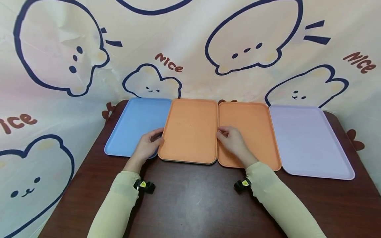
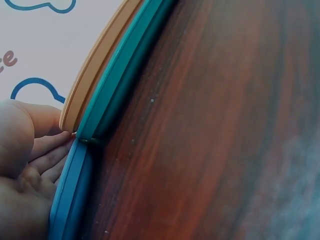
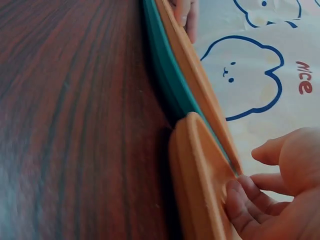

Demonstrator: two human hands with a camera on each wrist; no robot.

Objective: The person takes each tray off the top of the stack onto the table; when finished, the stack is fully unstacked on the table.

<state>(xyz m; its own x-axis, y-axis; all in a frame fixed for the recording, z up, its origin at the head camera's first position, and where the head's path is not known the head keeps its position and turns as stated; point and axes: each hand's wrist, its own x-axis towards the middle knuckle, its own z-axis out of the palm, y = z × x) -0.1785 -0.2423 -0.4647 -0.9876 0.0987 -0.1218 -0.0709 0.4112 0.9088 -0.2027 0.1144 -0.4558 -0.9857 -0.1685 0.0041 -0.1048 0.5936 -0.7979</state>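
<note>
An orange tray [image 1: 190, 130] sits on top of a green tray [image 2: 107, 102], which shows only as an edge beneath it. At the stack's left side my left hand [image 1: 147, 143] has thumb and fingertips right at the rim, with the hand over the blue tray [image 1: 140, 125]. My right hand [image 1: 233, 140] reaches the stack's right side with its fingertips, above a second orange tray [image 1: 253, 122]. In the right wrist view, the right thumb [image 3: 270, 152] stands apart from the rim while the other fingers bend toward it.
A lilac tray [image 1: 309, 142] lies at the right end of the row. All the trays stand along the far side of a dark brown wooden table [image 1: 190, 198]. Behind them hangs a pale cloth [image 1: 193, 43] with bear drawings.
</note>
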